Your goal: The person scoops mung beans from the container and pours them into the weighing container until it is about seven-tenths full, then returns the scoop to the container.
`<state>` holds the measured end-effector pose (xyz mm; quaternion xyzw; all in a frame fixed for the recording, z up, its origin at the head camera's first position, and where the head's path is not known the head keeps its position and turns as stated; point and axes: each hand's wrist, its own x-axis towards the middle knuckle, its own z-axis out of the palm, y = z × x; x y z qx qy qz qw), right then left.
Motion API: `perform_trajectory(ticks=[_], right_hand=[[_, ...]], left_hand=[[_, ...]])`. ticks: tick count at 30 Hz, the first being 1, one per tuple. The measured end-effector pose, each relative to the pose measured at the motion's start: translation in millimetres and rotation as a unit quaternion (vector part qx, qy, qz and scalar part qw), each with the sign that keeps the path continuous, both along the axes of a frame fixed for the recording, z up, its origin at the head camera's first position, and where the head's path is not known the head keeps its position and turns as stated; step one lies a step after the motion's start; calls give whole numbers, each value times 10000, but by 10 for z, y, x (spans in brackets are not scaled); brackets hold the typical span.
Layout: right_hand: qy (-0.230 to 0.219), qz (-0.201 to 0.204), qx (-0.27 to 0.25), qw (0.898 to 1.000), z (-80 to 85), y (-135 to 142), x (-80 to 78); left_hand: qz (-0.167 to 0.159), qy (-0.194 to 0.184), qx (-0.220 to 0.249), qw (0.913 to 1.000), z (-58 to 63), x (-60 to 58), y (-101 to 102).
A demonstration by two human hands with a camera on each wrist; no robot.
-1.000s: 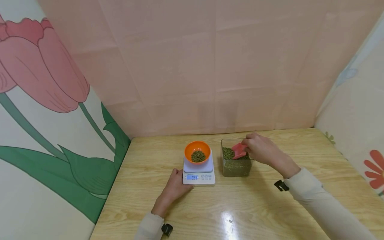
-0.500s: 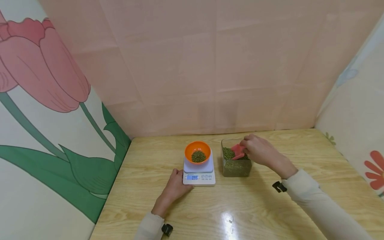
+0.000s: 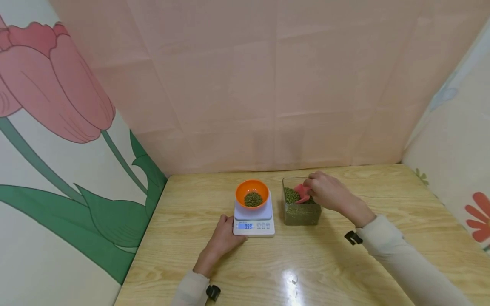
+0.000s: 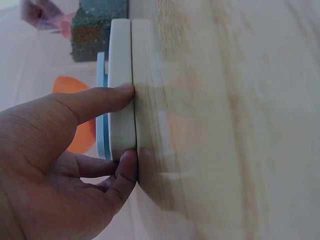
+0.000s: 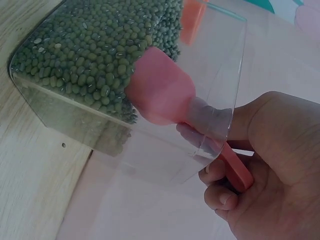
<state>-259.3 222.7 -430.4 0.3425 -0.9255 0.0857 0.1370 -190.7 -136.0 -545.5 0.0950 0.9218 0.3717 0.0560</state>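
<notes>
My right hand point(image 3: 330, 192) grips the handle of a pink scoop point(image 5: 162, 90). The scoop's blade is pushed into green mung beans point(image 5: 95, 55) inside a clear square container point(image 3: 301, 216). In the right wrist view, thumb and fingers curl round the handle at the container's rim. My left hand point(image 3: 226, 236) holds the front left corner of a white digital kitchen scale point(image 3: 254, 229), thumb on its front side and fingers round its left side point(image 4: 121, 125). An orange bowl point(image 3: 245, 187) with a small heap of mung beans stands on the scale's platform. The display reads about 0.99.
Scale and container stand side by side on a wood-grain table point(image 3: 183, 199), a narrow gap between them. Behind the table hangs a pink cloth backdrop point(image 3: 229, 106). A tulip-patterned wall point(image 3: 57, 170) rises on the left, another flowered one point(image 3: 459, 178) on the right.
My right hand has shifted slightly left with the scoop, whose blade has tilted and moved a little left in the beans. Left hand, scale and display have not visibly changed.
</notes>
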Motion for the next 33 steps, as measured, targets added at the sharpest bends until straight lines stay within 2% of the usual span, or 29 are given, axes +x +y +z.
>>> perform_trajectory(ticks=[25,33], right_hand=[[-370,-89,52,9993,13,-47,-1],[-351,-128,121,9992,-30,-77,-27]], left_hand=[[-12,-25,-15,10000,-18,-4,-10],[1,-61,20,10000,4,4,-4]])
